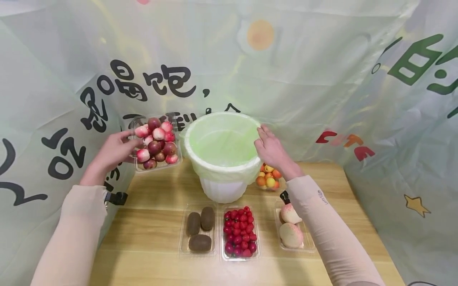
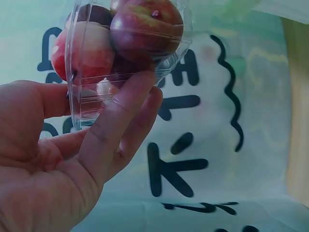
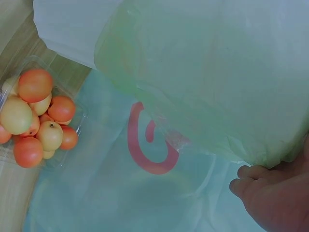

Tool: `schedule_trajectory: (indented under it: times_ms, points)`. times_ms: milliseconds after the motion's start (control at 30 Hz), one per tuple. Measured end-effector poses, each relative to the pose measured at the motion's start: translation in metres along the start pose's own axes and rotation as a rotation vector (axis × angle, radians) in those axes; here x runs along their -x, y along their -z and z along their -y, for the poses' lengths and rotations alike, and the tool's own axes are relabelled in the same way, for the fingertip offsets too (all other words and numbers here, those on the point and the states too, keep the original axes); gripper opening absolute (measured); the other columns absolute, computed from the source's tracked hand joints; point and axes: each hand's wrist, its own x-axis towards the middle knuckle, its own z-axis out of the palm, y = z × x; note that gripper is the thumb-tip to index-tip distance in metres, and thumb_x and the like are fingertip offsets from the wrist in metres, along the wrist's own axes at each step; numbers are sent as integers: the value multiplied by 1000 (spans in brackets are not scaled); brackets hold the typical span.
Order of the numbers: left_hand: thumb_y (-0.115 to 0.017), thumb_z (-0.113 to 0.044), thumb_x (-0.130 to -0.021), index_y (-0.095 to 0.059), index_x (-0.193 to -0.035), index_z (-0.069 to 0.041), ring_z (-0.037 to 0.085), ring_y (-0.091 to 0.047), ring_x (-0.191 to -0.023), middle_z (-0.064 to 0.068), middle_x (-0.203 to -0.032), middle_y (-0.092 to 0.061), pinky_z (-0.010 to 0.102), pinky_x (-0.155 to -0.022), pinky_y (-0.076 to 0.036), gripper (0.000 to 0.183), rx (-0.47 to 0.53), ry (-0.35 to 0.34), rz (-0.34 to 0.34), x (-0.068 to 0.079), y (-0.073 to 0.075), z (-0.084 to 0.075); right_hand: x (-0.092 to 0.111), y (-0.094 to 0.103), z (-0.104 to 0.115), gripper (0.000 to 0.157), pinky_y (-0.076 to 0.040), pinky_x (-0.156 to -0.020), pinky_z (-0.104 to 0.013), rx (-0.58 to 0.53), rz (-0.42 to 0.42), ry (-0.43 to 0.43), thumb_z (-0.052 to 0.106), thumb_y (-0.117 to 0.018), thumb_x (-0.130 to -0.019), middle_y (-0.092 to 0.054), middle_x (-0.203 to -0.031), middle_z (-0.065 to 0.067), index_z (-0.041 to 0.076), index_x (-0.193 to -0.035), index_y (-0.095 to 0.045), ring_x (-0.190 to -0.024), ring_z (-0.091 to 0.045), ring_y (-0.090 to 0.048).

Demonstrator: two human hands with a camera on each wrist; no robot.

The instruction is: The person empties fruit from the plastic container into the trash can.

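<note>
My left hand holds a clear plastic punnet up at the left of the bin. Dark red plums and pink-and-white fruits fill it. In the left wrist view, thumb and fingers lie on either side of the punnet's edge. A white bin with a thin green bag folded over its rim stands in the middle of the table. At the bin's right rim, my right hand grips the bag-covered edge. Part of that hand is cut off in the right wrist view.
In front of the bin lie punnets of kiwis and small red fruits. Peaches sit in another punnet, partly behind my right forearm. Orange and yellow fruits stand right of the bin. Printed cloth surrounds the wooden table.
</note>
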Motion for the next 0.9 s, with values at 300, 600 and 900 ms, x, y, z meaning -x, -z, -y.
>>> schedule_trajectory:
  times_ms: [300,600,900]
  points:
    - [-52,-30,-108,-48,-154,-2,2,-70,-83,26,-143,-56,32,-75,-66,54,19,-11,20,-19,-3,-33,0,-1,-2,69,-10,-134,-53,-17,-19,-4,35,-25,-107,-9,-178,-17,0,-167,-20,-165,-36,-7]
    - [-55,-31,-107,-49,-155,-4,5,-72,-84,25,-140,-60,33,-75,-66,56,40,-21,45,-35,-10,-70,1,-1,-4,69,-11,-134,-53,-22,-8,-12,36,-24,-108,-8,-178,-16,1,-167,-19,-166,-35,-6]
    - [-54,-22,-105,-50,-155,-6,8,-73,-81,28,-135,-63,32,-70,-66,52,65,-77,39,-50,-35,-97,-1,-2,-3,68,-11,-134,-54,-25,-3,-3,33,-25,-107,-8,-178,-16,1,-167,-19,-166,-34,-6]
